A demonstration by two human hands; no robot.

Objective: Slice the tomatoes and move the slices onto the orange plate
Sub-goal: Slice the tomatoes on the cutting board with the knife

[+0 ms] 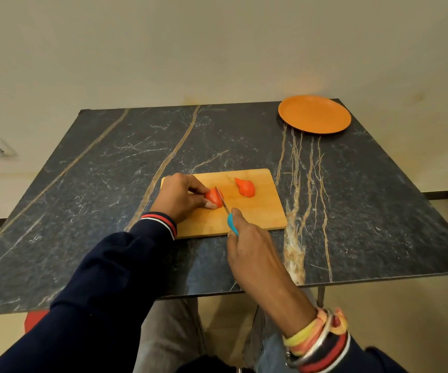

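Head view: on the board (255, 211) near the table's (109, 184) front edge, the left hand (181, 196) pinches a tomato piece (213, 197). The right hand (249, 238) grips the knife (224, 204), its blade in that piece. Slices (245, 187) lie near the board's far edge. The plate (314, 114) sits at the far right corner.

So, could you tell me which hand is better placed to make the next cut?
The right hand: it grips the knife, blade resting on the tomato piece that the left hand steadies on the cutting board.
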